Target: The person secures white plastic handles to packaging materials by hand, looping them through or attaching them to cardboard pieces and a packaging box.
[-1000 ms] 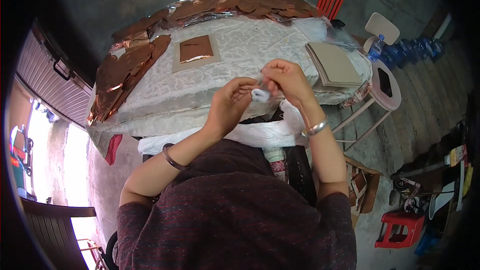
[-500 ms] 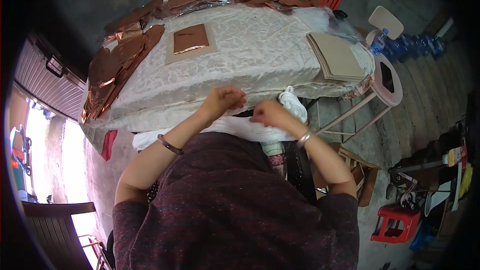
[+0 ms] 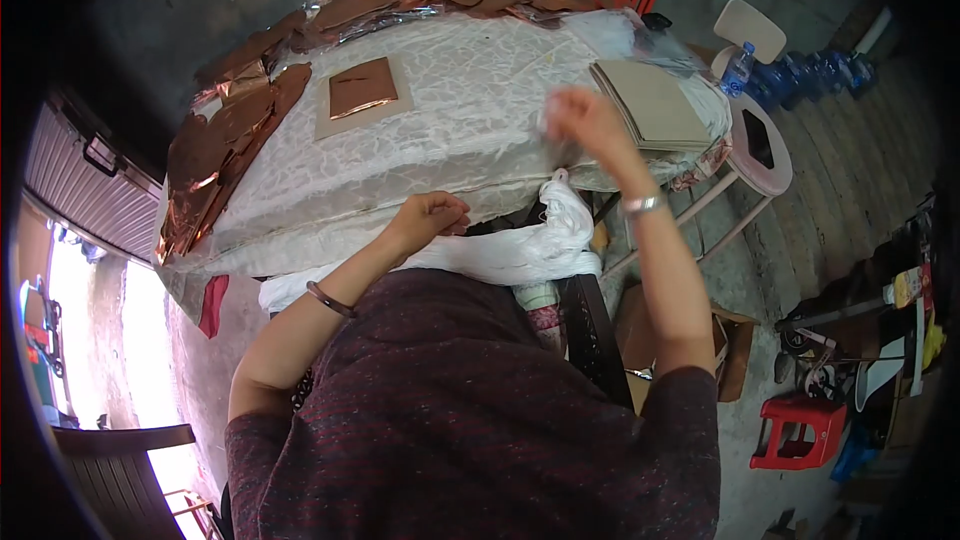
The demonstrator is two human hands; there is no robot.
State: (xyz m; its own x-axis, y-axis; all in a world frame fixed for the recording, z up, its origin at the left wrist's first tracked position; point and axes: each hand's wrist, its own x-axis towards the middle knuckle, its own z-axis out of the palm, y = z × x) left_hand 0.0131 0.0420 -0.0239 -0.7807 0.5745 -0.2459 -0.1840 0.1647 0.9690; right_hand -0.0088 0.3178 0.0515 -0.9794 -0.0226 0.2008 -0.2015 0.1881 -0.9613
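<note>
A bundle of white thread (image 3: 490,252) lies across my lap, its gathered end at the right by the table edge. Just above the bundle is my left hand (image 3: 430,217), its fingers curled together; whatever they pinch is too small to see. My right hand (image 3: 585,125) is raised over the table's front edge, left of the stacked grey boards (image 3: 655,105), and its fingers are smeared by motion. Farther back on the white patterned cloth (image 3: 470,90), a copper-coloured foil square (image 3: 363,90) rests on a grey board (image 3: 325,120).
Crumpled copper foil (image 3: 230,140) lines the table's left and back edges. On the right are a round stool (image 3: 780,165) with a dark phone (image 3: 757,138), water bottles (image 3: 795,80) and a red plastic stool (image 3: 800,430). A wooden chair (image 3: 125,480) stands lower left.
My right hand has moved up and to the right, away from my left hand, which has dropped slightly. The thread bundle is more exposed, and the view has shifted a little.
</note>
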